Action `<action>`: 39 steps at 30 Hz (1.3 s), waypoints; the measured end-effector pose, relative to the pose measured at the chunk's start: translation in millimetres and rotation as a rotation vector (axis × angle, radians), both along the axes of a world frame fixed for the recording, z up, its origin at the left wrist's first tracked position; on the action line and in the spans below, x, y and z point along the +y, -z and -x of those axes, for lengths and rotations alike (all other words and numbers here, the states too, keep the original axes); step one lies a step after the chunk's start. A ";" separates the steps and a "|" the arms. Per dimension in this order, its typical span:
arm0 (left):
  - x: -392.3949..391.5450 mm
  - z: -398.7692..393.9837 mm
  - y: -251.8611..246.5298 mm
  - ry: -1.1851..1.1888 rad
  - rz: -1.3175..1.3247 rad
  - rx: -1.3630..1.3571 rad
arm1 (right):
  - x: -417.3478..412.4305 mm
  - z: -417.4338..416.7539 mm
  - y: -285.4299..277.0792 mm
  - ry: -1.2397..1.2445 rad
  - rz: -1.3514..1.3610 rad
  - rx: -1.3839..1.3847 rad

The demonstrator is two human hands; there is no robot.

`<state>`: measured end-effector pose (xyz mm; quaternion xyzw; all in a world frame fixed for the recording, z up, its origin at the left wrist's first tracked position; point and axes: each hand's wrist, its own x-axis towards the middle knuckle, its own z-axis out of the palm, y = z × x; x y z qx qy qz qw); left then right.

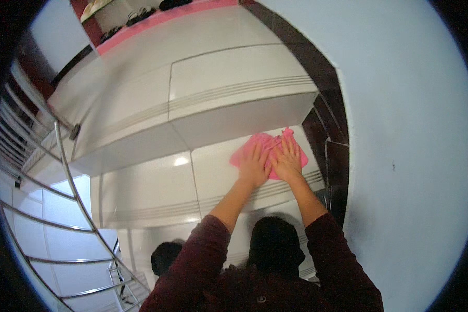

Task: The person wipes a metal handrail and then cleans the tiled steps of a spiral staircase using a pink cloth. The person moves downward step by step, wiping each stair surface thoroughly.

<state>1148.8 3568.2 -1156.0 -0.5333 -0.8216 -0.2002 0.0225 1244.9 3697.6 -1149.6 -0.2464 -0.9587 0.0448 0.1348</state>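
Note:
A pink cloth (pixel 276 153) lies spread and wrinkled on a glossy white tiled stair tread (pixel 218 162), near its right end. Flat on the cloth's left part rests my left hand (pixel 254 163), fingers a little apart. My right hand (pixel 287 160) presses on the right part, close beside the left one, its fingers also spread. Neither hand is closed around the cloth. One corner of the cloth sticks up past my right fingertips towards the riser (pixel 245 115).
A metal railing (pixel 68 171) runs along the left side. Dark skirting tiles (pixel 331 93) and a pale blue wall (pixel 405 117) border the right. Higher up, dark items (pixel 140 16) stand beyond a pink edge (pixel 167 16). Grooved lines mark the tread edges.

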 end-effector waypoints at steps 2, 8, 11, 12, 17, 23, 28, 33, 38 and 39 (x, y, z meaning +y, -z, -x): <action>-25.9 -4.2 2.3 0.012 -0.018 -0.009 | -23.9 -4.0 1.4 -0.006 -0.002 0.000; -105.3 -7.5 -2.1 -0.038 0.010 -0.012 | -104.5 -0.2 2.8 -0.111 -0.009 0.093; -159.3 -0.2 -4.0 -0.101 0.022 -0.102 | -149.7 17.3 -1.4 -0.197 0.006 0.103; -179.2 1.4 -8.8 -0.130 0.021 -0.092 | -165.8 23.5 -6.5 -0.236 0.014 0.097; -255.9 1.1 -8.9 -0.276 0.133 -0.011 | -229.9 46.2 -14.0 -0.391 0.078 0.017; -297.0 -11.2 -8.1 -0.377 0.134 0.026 | -262.9 50.7 -12.0 -0.529 0.103 0.084; -289.2 -8.0 -16.1 -0.324 0.092 -0.032 | -253.0 42.2 -14.7 -0.569 0.154 0.065; -251.6 3.0 -4.3 -0.156 -0.004 -0.043 | -222.1 17.3 -11.5 -0.389 0.099 0.076; -233.0 7.2 -9.8 -0.049 0.017 -0.030 | -217.8 14.5 -13.5 -0.255 -0.011 0.115; -232.4 7.4 -10.6 -0.032 0.043 -0.037 | -217.0 14.5 -12.0 -0.257 -0.014 0.138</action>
